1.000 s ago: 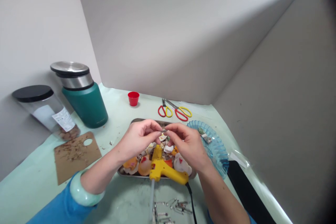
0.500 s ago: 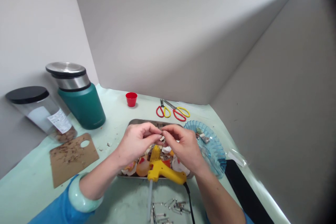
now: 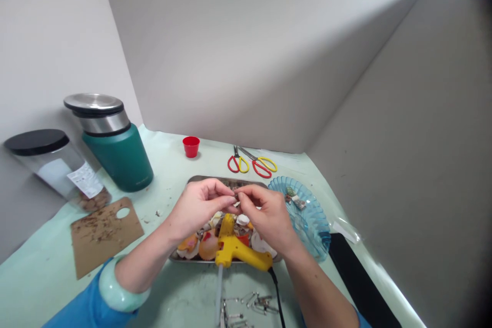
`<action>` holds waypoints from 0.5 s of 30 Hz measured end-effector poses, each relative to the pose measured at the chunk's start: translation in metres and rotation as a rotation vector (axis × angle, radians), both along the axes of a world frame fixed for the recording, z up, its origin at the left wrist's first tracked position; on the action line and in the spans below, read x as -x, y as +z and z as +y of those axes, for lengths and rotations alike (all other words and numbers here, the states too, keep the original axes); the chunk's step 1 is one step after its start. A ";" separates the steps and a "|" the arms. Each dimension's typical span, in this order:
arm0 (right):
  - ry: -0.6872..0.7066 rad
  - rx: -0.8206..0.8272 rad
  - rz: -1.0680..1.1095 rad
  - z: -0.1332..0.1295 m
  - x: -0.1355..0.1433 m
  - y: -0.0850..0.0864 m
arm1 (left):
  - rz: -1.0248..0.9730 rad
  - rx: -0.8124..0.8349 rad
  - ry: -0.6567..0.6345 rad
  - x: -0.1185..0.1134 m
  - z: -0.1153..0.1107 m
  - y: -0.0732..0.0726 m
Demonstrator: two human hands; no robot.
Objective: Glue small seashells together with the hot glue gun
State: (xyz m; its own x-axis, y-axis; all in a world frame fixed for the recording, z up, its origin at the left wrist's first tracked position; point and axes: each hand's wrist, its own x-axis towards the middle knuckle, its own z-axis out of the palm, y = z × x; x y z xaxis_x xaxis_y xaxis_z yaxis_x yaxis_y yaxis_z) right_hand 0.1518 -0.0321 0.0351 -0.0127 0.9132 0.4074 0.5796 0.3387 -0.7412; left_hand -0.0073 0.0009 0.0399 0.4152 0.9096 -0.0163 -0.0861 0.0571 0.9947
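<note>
The left hand (image 3: 200,206) and the right hand (image 3: 271,215) meet just below the middle of the frame, fingertips almost touching; both are closed in a pinch on a small dark piece (image 3: 236,196), which lies between the two thumbs and forefingers, held above the tray (image 3: 194,260); the fingers cover most of it, so its shape cannot be told.

Below the piece, the yellow gun (image 3: 230,250) lies over the tray's near rim, nozzle toward the upper part of the frame; a pale stick (image 3: 219,289) runs down from its back end and a black cord (image 3: 277,294) leaves its handle; shells (image 3: 208,246) fill the tray around the nozzle; metal pins (image 3: 263,303) lie at the bottom centre.

Right of the right hand is the blue plate (image 3: 317,220), with a few small bits (image 3: 299,202) on it; the black slab (image 3: 359,279) is at the lower right; above the tray are two pairs of scissors (image 3: 264,166) and, to their left, the red cup (image 3: 191,147); at the left of the frame stand the green flask (image 3: 121,159) and the jar (image 3: 57,169), tilted in view, with the brown board (image 3: 105,236) below them.
</note>
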 end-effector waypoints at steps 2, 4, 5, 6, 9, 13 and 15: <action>-0.002 0.007 0.026 -0.001 0.001 0.000 | -0.001 0.012 -0.010 0.000 0.001 0.000; -0.005 0.013 0.040 -0.001 0.001 0.001 | -0.007 0.007 -0.012 0.001 0.001 -0.001; -0.007 0.014 0.040 -0.001 0.001 0.002 | -0.010 0.004 -0.011 0.001 0.001 -0.002; -0.008 0.013 0.038 -0.001 0.001 0.002 | -0.011 0.002 -0.009 0.000 0.001 -0.002; -0.012 0.004 0.034 -0.001 0.001 0.001 | -0.012 0.009 0.004 -0.001 -0.001 -0.002; -0.031 -0.005 0.062 -0.001 0.001 -0.002 | -0.005 0.019 0.031 -0.002 -0.003 0.001; -0.040 0.004 0.071 0.000 0.001 -0.003 | 0.001 0.031 0.033 -0.002 -0.003 0.001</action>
